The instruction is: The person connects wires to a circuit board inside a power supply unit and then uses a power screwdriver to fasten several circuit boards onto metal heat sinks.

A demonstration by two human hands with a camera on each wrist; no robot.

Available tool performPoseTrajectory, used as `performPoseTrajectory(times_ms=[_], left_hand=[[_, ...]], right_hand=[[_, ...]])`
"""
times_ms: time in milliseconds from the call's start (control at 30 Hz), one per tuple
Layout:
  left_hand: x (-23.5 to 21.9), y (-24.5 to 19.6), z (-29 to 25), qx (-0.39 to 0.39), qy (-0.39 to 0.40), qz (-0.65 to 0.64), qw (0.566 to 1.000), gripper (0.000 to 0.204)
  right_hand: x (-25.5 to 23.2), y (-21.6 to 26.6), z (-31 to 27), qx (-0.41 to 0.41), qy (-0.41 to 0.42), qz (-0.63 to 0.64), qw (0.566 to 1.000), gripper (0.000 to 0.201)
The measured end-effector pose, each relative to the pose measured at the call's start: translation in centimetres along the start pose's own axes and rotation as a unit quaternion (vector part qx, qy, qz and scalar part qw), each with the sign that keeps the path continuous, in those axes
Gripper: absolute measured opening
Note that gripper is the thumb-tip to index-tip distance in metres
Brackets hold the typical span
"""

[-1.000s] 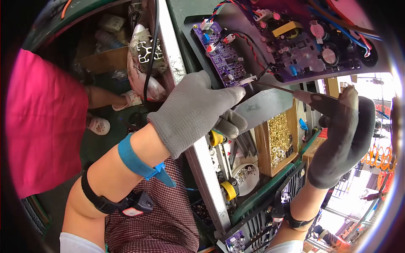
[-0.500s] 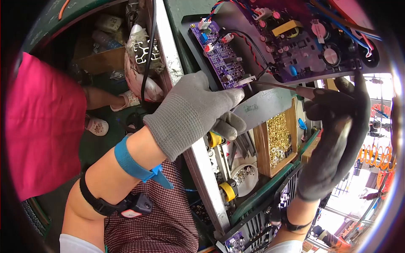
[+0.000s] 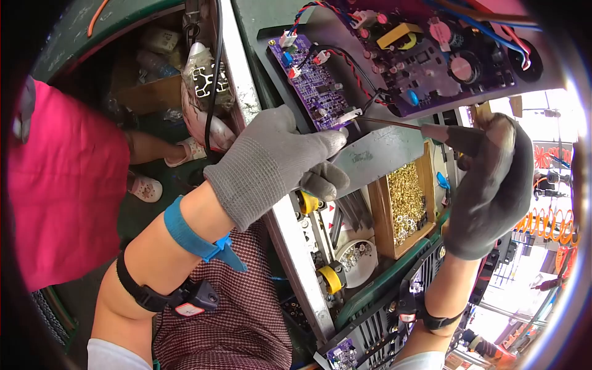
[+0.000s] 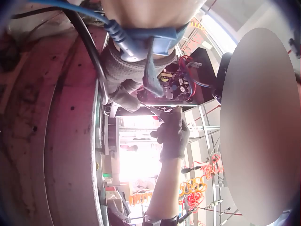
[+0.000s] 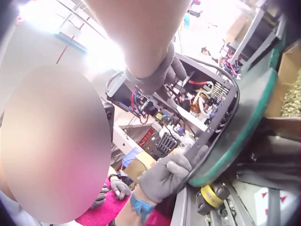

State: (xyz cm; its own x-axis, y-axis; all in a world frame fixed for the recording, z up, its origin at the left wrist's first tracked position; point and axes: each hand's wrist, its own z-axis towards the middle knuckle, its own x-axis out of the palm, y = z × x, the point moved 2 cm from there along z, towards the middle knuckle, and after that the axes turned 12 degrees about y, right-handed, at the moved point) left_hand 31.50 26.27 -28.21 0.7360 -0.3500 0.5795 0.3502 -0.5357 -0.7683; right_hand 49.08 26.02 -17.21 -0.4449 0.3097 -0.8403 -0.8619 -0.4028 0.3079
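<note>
Cluttered workshop racks surround me. My left hand (image 3: 271, 163) grips the metal chassis (image 3: 376, 151) edge beside the small purple board (image 3: 311, 83); my right hand (image 3: 487, 185) grips the screwdriver (image 3: 425, 128). Keep the tip square at the board's corner, chassis braced.

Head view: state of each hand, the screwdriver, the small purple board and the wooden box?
left hand: gloved, grips the metal plate edge by the small board.
right hand: gloved, curled round the screwdriver handle.
screwdriver: held nearly level, tip at the small board's lower corner.
small purple board: on the plate, red-black wires plugged in.
wooden box: open, holding brass bits.
</note>
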Motion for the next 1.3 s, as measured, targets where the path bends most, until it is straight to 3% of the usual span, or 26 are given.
performPoseTrajectory(times_ms=[100,167,200,267,300,367,433,533,600,733,833,900,967,1033,1067,1100,1133,1200,1233,1267,1300], left_hand=[[-0.2,0.1,-0.1,0.024,0.032,-0.025,0.999,0.029],[0.2,0.2,0.0,0.023,0.02,-0.027,0.999,0.029],[0.2,0.2,0.1,0.026,0.007,-0.037,0.999,0.029],[0.2,0.0,0.0,0.014,0.007,-0.013,1.0,0.03],[0.2,-0.1,0.0,0.008,0.007,0.0,1.0,0.03],[0.4,0.0,0.1,0.013,-0.001,0.004,1.0,0.031],[0.5,0.2,0.1,0.022,-0.01,0.002,1.0,0.031],[0.3,0.3,0.2,0.037,-0.016,-0.008,0.999,0.03],[0.0,0.4,0.2,0.028,0.006,-0.027,0.999,0.024],[0.3,0.4,0.2,0.027,-0.013,-0.001,1.0,0.028],[0.5,0.3,0.2,0.022,-0.019,-0.001,1.0,0.028],[0.4,0.2,0.2,0.004,-0.023,0.0,1.0,0.028],[0.5,0.1,0.2,0.0,-0.021,0.008,1.0,0.029],[0.7,-0.1,0.0,-0.004,-0.02,0.013,1.0,0.029],[0.9,-0.4,-0.3,-0.027,-0.016,0.005,0.999,0.027],[1.1,-0.8,-0.6,-0.051,-0.01,-0.001,0.999,0.026],[1.0,-1.7,-1.2,-0.052,-0.01,0.005,0.999,0.026],[0.3,-3.9,-3.0,-0.194,-0.001,0.206,0.959,0.027],[-0.2,-5.2,-3.5,-0.192,-0.062,0.362,0.91,0.029],[0.2,-6.1,-3.6,-0.072,-0.136,0.45,0.88,0.03],[-2.1,-6.2,-2.7,0.094,-0.11,0.665,0.732,0.043]], right_hand=[[1.7,-0.3,0.0,-0.183,-0.059,0.019,0.981,0.047],[1.1,0.8,-0.9,-0.057,0.002,0.066,0.996,0.061],[0.3,0.3,-0.8,-0.051,-0.008,0.07,0.996,0.061],[-1.0,-1.1,-1.0,-0.042,0.084,0.06,0.994,0.061],[-1.8,0.7,-0.8,-0.017,0.127,0.021,0.992,0.056],[-1.8,1.1,-1.2,-0.045,0.135,0.098,0.985,0.055],[-1.1,1.4,-0.5,-0.05,0.033,0.161,0.985,0.044],[-1.5,0.9,0.1,-0.067,0.017,0.08,0.994,0.037],[-1.8,1.3,0.3,-0.028,0.062,0.037,0.997,0.033],[-1.7,0.6,0.7,-0.011,0.047,0.068,0.997,0.033],[-1.5,0.9,0.8,-0.032,-0.01,0.109,0.993,0.03],[-1.8,1.3,1.1,0.068,0.089,0.123,0.986,0.027],[-2.0,1.1,1.2,0.042,0.064,0.072,0.994,0.026],[-1.3,1.6,1.7,0.042,0.105,0.191,0.975,0.029],[-1.8,2.4,1.5,0.093,0.118,0.094,0.984,0.029],[-2.1,2.4,1.4,0.096,0.112,0.097,0.984,0.029],[-2.4,2.6,1.4,0.051,0.117,0.066,0.99,0.028],[-2.6,2.7,1.4,-0.041,0.127,0.002,0.991,0.025],[-2.2,1.9,1.0,-0.036,0.122,0.004,0.992,0.025],[-1.9,0.8,-0.1,-0.133,0.041,0.122,0.983,0.024],[-1.9,-0.6,-1.4,-0.228,-0.039,0.235,0.944,0.024]])
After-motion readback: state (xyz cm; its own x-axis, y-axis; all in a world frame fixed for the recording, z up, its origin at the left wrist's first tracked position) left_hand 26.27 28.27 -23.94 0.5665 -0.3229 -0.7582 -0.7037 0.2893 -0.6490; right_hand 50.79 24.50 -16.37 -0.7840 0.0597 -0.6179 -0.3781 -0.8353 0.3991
